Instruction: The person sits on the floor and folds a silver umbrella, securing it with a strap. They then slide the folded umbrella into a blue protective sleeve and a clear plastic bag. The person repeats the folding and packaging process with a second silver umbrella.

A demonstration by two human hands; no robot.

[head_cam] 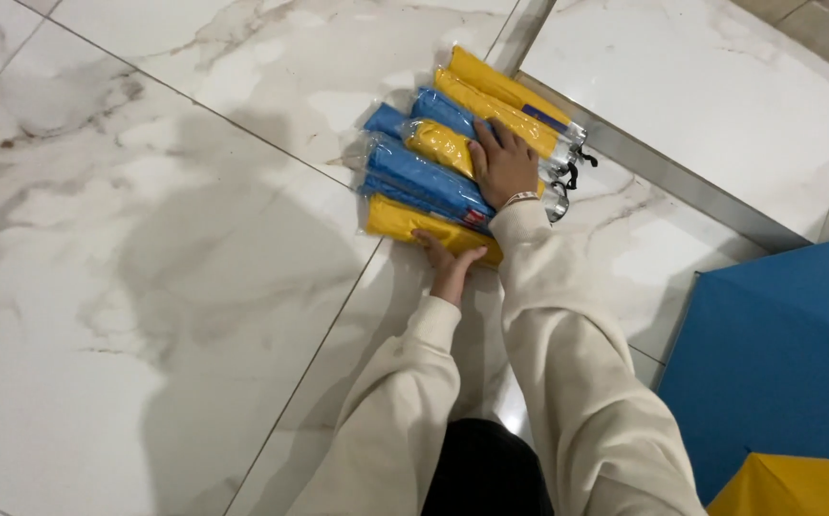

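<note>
Several folded yellow and blue umbrellas in clear plastic sleeves point(452, 158) lie bunched side by side on white marble-patterned floor tiles point(147, 287), against metal threshold strip point(682, 182). Right hand point(502, 164) pressed flat on top, fingers spread, nothing clasped; bundle pinned from sliding. Left hand point(448, 258) laid against near edge, at lowest yellow umbrella; fingers possibly tucked under, hard to tell. Open blue and yellow umbrella canopy point(777, 373) seen at right, apart.

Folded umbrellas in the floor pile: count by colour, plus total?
Yellow folded umbrellas: 4
Blue folded umbrellas: 3
Total: 7 visible, all in clear wrap. The right hand rests on top of the pile and the left hand is at its near edge, so more could be hidden underneath.
</note>
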